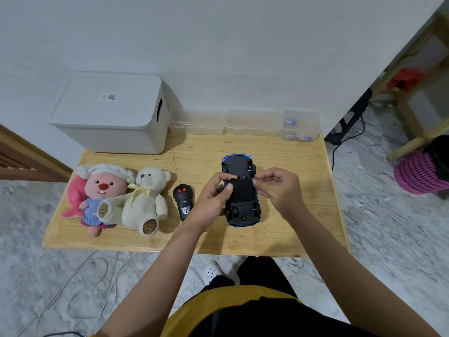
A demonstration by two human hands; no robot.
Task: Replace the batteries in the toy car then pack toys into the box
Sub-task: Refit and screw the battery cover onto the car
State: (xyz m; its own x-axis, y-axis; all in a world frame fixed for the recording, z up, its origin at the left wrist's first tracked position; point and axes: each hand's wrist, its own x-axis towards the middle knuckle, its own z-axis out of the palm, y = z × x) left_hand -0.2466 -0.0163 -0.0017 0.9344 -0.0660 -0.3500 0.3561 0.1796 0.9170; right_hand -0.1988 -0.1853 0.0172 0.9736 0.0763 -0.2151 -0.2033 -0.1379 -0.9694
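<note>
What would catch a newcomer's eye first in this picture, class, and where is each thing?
First, the two hands at the table's middle: the left hand and right hand hold an upside-down blue toy car, fingers at its black underside. Next, two plush toys at the left edge: a pink beaver leaning against a cream teddy bear. Behind them, a closed white box stands against the wall.

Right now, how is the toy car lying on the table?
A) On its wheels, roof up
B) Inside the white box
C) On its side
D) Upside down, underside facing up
D: the toy car shows its black underside and all four wheels facing up, with the left hand and right hand at its middle.
</note>
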